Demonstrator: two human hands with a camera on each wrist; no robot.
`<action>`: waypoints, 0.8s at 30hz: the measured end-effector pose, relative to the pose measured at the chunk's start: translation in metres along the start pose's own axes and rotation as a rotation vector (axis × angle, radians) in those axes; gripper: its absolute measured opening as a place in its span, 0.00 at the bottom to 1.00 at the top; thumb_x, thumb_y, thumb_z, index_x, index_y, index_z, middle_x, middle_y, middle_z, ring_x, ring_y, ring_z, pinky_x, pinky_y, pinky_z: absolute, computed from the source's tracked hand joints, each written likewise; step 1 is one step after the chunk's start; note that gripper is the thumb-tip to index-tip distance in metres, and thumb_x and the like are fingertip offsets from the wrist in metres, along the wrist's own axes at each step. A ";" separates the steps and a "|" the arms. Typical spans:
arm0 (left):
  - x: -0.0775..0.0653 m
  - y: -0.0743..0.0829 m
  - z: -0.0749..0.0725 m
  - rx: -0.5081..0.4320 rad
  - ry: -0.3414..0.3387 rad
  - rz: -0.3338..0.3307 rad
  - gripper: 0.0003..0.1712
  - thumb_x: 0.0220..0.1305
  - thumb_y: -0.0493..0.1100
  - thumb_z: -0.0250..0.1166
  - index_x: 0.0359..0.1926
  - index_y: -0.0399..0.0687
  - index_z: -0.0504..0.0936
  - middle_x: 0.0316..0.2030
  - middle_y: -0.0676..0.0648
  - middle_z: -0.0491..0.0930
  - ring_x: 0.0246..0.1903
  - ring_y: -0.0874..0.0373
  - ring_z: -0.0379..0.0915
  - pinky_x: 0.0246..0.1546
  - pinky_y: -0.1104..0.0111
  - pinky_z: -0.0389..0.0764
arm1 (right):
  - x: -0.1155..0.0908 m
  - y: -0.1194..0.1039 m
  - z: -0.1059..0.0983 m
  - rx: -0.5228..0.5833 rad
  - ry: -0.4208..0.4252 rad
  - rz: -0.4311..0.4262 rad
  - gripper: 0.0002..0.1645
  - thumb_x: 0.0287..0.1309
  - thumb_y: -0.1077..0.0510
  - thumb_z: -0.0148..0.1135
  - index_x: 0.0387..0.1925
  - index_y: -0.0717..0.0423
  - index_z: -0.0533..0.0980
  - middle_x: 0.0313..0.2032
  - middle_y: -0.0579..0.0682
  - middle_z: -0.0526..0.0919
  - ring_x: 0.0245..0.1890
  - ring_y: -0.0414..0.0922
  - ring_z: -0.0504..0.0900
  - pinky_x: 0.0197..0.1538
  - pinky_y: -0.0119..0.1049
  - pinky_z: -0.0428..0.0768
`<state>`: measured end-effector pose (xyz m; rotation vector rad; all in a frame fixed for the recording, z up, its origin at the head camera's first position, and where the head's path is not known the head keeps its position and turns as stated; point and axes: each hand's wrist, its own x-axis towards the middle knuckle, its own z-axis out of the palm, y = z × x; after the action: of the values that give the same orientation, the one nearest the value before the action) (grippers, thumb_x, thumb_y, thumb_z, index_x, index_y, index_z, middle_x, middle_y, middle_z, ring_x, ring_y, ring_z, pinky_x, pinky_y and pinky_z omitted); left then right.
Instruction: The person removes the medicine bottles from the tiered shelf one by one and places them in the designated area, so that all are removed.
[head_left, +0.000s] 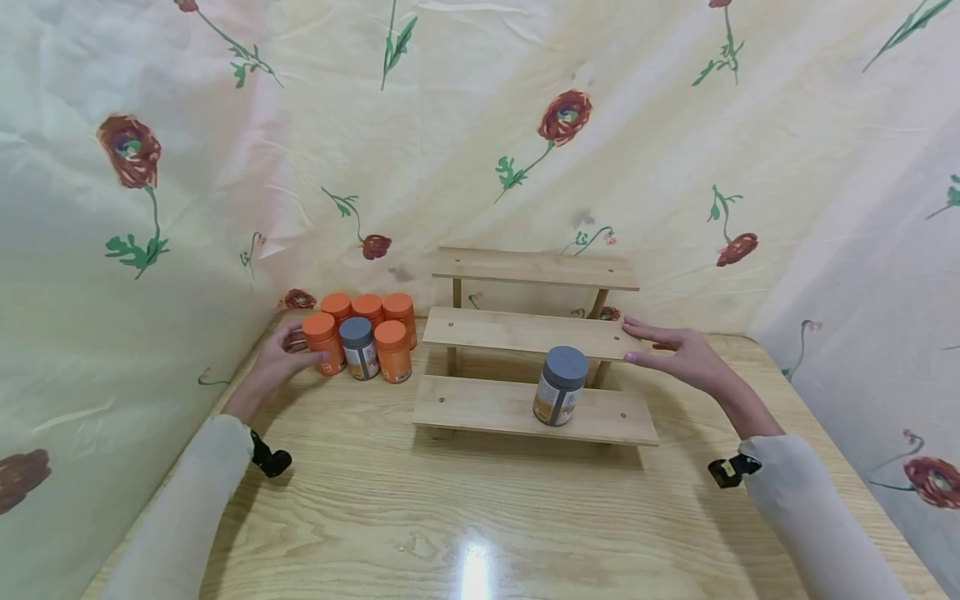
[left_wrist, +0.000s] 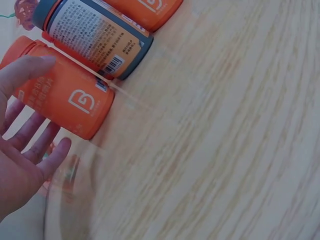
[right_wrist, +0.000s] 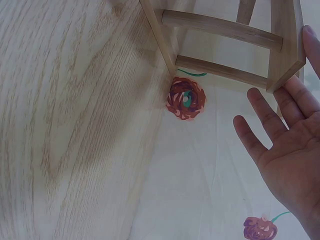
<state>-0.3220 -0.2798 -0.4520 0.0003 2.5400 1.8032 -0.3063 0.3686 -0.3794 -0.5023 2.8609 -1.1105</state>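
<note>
My left hand (head_left: 281,358) is at the outer front orange jar (head_left: 322,343), thumb across its front and fingers at its far side. In the left wrist view that orange jar (left_wrist: 67,95) stands on the table, some fingertips hidden behind it. Beside it are a grey-capped jar (head_left: 360,350) and another orange jar (head_left: 393,352), with several orange jars behind. My right hand (head_left: 682,358) touches the right end of the middle tier of a wooden three-step rack (head_left: 517,332), fingers extended. One grey-capped jar (head_left: 560,386) stands on the lowest tier.
The wood-grain table (head_left: 420,517) runs in front of the rack. A flower-patterned cloth (head_left: 450,150) hangs close behind the rack and jars and along both sides. The top tier (head_left: 534,268) sits at the back near the cloth.
</note>
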 end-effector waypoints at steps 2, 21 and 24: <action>0.000 0.003 -0.001 -0.001 -0.002 0.005 0.51 0.65 0.46 0.72 0.80 0.44 0.51 0.75 0.34 0.60 0.72 0.39 0.60 0.68 0.57 0.74 | 0.000 0.001 0.000 -0.003 0.000 0.003 0.36 0.65 0.44 0.68 0.72 0.41 0.70 0.76 0.45 0.65 0.77 0.55 0.62 0.70 0.64 0.68; -0.007 0.054 0.007 -0.031 0.314 0.142 0.47 0.63 0.50 0.73 0.77 0.50 0.58 0.51 0.60 0.65 0.57 0.58 0.64 0.52 0.76 0.68 | 0.004 -0.002 -0.006 -0.063 -0.029 0.016 0.41 0.64 0.39 0.68 0.72 0.50 0.70 0.73 0.49 0.69 0.75 0.59 0.63 0.69 0.65 0.68; -0.007 0.065 0.017 -0.037 0.305 0.195 0.45 0.63 0.46 0.73 0.75 0.49 0.60 0.48 0.61 0.65 0.52 0.62 0.64 0.53 0.73 0.68 | 0.005 -0.002 -0.005 -0.069 -0.034 0.023 0.41 0.63 0.39 0.68 0.72 0.50 0.70 0.73 0.49 0.69 0.75 0.59 0.63 0.69 0.65 0.68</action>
<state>-0.3156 -0.2426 -0.3959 -0.0303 2.7968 2.0645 -0.3114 0.3695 -0.3738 -0.4855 2.8761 -0.9934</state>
